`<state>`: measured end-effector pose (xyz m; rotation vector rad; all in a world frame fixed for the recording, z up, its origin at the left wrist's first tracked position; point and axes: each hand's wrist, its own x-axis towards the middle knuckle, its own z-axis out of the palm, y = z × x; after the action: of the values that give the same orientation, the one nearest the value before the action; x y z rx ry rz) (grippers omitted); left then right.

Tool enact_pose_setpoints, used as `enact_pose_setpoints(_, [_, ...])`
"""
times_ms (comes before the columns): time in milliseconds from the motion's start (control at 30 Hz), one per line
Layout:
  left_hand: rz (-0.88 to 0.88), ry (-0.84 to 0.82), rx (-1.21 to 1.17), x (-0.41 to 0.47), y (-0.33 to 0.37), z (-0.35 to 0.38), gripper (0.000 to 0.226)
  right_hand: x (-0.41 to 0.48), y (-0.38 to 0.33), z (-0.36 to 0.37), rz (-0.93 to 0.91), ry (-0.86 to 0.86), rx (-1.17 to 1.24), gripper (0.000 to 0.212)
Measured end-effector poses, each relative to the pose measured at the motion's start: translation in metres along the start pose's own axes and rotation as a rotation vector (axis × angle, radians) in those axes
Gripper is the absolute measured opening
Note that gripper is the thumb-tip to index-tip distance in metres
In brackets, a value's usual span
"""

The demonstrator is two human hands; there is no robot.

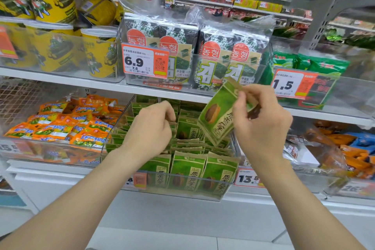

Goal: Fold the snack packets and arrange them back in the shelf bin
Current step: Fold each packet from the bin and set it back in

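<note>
**One Green Packet Up, Many More in the Bin**

The right hand (261, 119) is in the middle right of the frame. Its fingers (241, 95) and thumb pinch the brown top edge of a green packet (219, 113). This packet is tilted and held up in the air, just above the right side of the clear bin (182, 195). It has a brown nut picture on its front.

The left hand (150, 128) is in the middle of the frame and reaches down into the bin. Its fingers (168, 111) are curled and touch the tops of the rows of packets (188, 170) in there. I cannot tell if they grip one or only touch.

The bin sits on the lower shelf, in the middle of the frame. It is full of the same green kind, standing up, with three facing the front.

Orange packets (60, 126) lie to the left of the bin. Seaweed packs (203, 50) stand on the shelf above, behind a 6.9 price tag (145, 61). Yellow tubs (97, 53) are at the upper left. A 1.5 price tag (292, 84) is just above the right hand.
</note>
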<state>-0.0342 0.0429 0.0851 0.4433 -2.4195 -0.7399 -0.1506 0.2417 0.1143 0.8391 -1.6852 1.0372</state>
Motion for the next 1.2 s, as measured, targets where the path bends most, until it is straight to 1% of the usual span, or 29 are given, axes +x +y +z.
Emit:
enact_pose_setpoints(67, [0.023, 0.082, -0.136, -0.004, 0.012, -0.001, 0.032, 0.002, -0.011, -0.009, 0.144, 0.036, 0.089, 0.004])
enact_pose_setpoints(133, [0.083, 0.122, -0.297, -0.009, 0.027, -0.001, 0.029, 0.001, -0.023, -0.013, 0.291, 0.02, 0.182, 0.001])
enact_pose_setpoints(233, [0.222, 0.067, -0.477, -0.016, 0.051, -0.001, 0.018, -0.003, -0.038, -0.01, 0.446, -0.02, 0.284, 0.004])
enact_pose_setpoints(300, [0.307, 0.047, -0.488, -0.019, 0.059, 0.0, 0.003, -0.006, -0.04, -0.003, 0.544, -0.049, 0.336, 0.006])
enact_pose_setpoints(367, [0.318, 0.036, -0.438, -0.021, 0.06, 0.005, 0.014, -0.009, -0.038, 0.003, 0.677, -0.093, 0.398, 0.006])
enact_pose_setpoints(433, [0.26, -0.006, -0.432, -0.021, 0.056, 0.008, 0.026, -0.01, -0.037, 0.007, 0.808, -0.145, 0.523, 0.014])
enact_pose_setpoints(500, [0.203, -0.027, -0.472, -0.019, 0.053, 0.011, 0.034, -0.008, -0.037, 0.007, 0.887, -0.185, 0.677, 0.021])
enact_pose_setpoints(567, [0.164, -0.011, -0.568, -0.015, 0.055, 0.011, 0.036, -0.006, -0.038, 0.006, 0.888, -0.236, 0.795, 0.024])
enact_pose_setpoints(633, [0.109, 0.0, -0.743, -0.013, 0.058, 0.01, 0.034, -0.007, -0.04, 0.006, 0.846, -0.288, 0.89, 0.027])
enact_pose_setpoints(700, [0.038, -0.011, -0.892, -0.013, 0.06, 0.008, 0.029, -0.009, -0.039, 0.005, 0.837, -0.325, 0.946, 0.036])
enact_pose_setpoints(733, [0.008, -0.024, -0.93, -0.014, 0.061, 0.008, 0.029, -0.01, -0.038, 0.006, 0.845, -0.33, 0.957, 0.034])
enact_pose_setpoints(833, [-0.049, -0.064, -0.969, -0.018, 0.063, 0.011, 0.021, -0.012, -0.038, 0.007, 0.916, -0.303, 0.977, 0.016])
enact_pose_setpoints(933, [-0.105, -0.095, -1.021, -0.021, 0.066, 0.014, 0.007, -0.014, -0.041, 0.009, 1.008, -0.285, 1.019, 0.022])
enact_pose_setpoints(1000, [-0.136, -0.111, -1.077, -0.021, 0.067, 0.015, 0.009, -0.014, -0.046, 0.009, 1.02, -0.272, 1.042, 0.028])
enact_pose_setpoints(1067, [-0.15, -0.111, -1.123, -0.022, 0.068, 0.015, 0.018, -0.014, -0.048, 0.01, 1.014, -0.268, 1.038, 0.033])
enact_pose_setpoints(1100, [-0.156, -0.11, -1.129, -0.021, 0.068, 0.015, 0.02, -0.014, -0.048, 0.01, 1.004, -0.267, 1.034, 0.033])
enact_pose_setpoints(1200, [-0.177, -0.08, -1.157, -0.019, 0.068, 0.016, 0.017, -0.014, -0.045, 0.008, 0.898, -0.297, 1.012, 0.019])
